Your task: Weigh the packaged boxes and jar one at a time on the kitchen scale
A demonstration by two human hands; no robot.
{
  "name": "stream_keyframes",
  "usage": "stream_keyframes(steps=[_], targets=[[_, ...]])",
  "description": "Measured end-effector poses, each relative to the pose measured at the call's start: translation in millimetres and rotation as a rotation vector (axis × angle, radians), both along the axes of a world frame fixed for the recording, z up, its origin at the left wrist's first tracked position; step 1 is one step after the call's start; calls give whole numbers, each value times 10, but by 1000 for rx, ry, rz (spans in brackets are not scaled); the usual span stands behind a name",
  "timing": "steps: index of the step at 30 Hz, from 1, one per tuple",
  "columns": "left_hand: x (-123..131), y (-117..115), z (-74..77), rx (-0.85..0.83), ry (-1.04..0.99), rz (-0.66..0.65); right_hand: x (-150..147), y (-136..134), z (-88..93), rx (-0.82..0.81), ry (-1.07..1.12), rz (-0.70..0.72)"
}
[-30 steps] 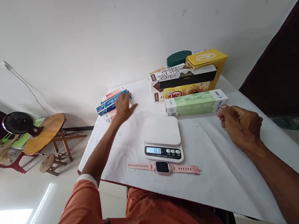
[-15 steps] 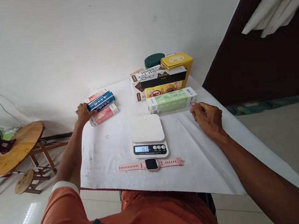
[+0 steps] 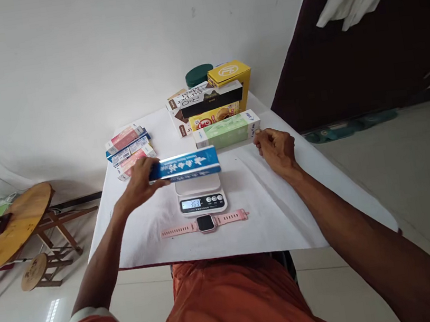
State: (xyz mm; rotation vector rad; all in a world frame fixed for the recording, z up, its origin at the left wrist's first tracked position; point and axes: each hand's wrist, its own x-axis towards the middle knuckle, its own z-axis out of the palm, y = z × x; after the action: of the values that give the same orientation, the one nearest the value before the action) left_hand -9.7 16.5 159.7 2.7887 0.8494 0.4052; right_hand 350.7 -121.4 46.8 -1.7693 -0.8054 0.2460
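Note:
My left hand [image 3: 141,184] grips the left end of a long blue toothpaste box [image 3: 187,165], thumb below and fingers over the top. The box is raised over the kitchen scale [image 3: 202,201] and hides most of its white plate. The scale's display reads 363, though a decimal point is hard to make out. My right hand [image 3: 277,149] rests on the table with its fingers curled in a loose fist, close against the right end of a green-and-white box [image 3: 228,130]. A pink smartwatch [image 3: 206,223] lies stretched flat in front of the scale.
Several pink and blue boxes [image 3: 129,147] lie stacked at the table's left. Behind the green box stand a yellow box [image 3: 230,73], a black-and-white box [image 3: 212,100] and a green-lidded container [image 3: 198,75], near the wall. A round wooden table [image 3: 26,214] stands left, on the floor.
My left hand has lifted the blue toothpaste box off the left stack and carried it right, over the scale. My right hand stays beside the green box. The view has shifted slightly.

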Motion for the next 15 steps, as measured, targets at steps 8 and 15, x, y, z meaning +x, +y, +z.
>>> stream_keyframes(steps=[8, 15], targets=[[294, -173, -239, -114, 63, -35, 13, 22, 19, -3, -2, 10], [218, -116, -39, -66, -60, -10, 39, 30, -15, 1, -21, 13]])
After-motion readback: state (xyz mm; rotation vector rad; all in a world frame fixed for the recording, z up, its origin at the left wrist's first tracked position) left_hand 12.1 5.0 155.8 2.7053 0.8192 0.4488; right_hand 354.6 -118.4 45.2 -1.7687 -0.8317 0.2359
